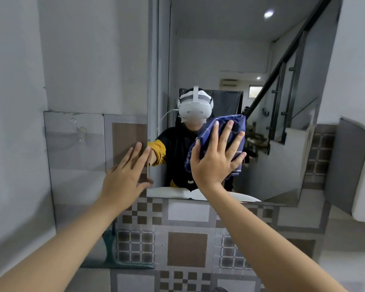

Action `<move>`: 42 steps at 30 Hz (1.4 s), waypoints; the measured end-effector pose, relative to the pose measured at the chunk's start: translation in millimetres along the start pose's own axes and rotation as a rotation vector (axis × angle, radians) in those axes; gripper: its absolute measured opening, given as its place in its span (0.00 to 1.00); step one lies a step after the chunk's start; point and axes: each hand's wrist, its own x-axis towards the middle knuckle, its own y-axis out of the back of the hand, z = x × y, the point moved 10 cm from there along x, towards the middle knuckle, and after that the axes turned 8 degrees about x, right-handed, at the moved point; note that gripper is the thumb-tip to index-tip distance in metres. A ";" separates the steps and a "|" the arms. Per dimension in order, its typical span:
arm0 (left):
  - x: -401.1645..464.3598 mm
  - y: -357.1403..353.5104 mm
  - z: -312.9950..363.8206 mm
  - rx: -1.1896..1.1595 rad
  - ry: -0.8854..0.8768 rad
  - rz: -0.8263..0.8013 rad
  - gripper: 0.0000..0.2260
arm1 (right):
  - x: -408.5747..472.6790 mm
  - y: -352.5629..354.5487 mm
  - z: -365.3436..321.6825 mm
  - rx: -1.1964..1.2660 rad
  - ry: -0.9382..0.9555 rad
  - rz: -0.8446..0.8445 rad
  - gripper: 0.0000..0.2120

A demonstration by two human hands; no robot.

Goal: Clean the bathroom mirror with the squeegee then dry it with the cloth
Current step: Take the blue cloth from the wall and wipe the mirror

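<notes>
Cloth (217, 142) being pressed flat on mirror (230, 60) by right hand (215, 163), fingers spread wide; left hand (124, 175) bracing mirror edge, open, holding nothing.

The wall-mounted mirror (230, 60) carries a blue checked cloth (215, 131) pressed flat against its glass

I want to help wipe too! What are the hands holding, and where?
The right hand presses the blue cloth flat on the mirror, palm on its middle. The left hand holds nothing.
</notes>
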 end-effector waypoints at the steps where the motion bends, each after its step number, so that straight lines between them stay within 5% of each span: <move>1: -3.5 -3.6 -0.7 0.000 0.006 -0.014 0.44 | -3.3 -3.7 -9.6 0.006 0.024 -0.011 0.28; 11: -25.0 -18.0 -10.2 0.038 -0.016 0.013 0.37 | -40.1 -44.7 -103.9 0.010 0.387 -0.161 0.29; 24: -29.3 -28.0 -9.4 0.046 -0.035 -0.008 0.41 | -53.0 -32.3 -86.4 -0.061 1.047 -0.268 0.27; 34: -28.2 -28.3 -5.1 0.108 -0.053 -0.005 0.36 | -19.0 21.0 19.3 -0.153 0.998 -0.122 0.26; 42: -27.4 -29.5 -4.3 0.113 -0.044 -0.016 0.36 | 21.2 56.0 126.0 -0.214 0.755 -0.112 0.27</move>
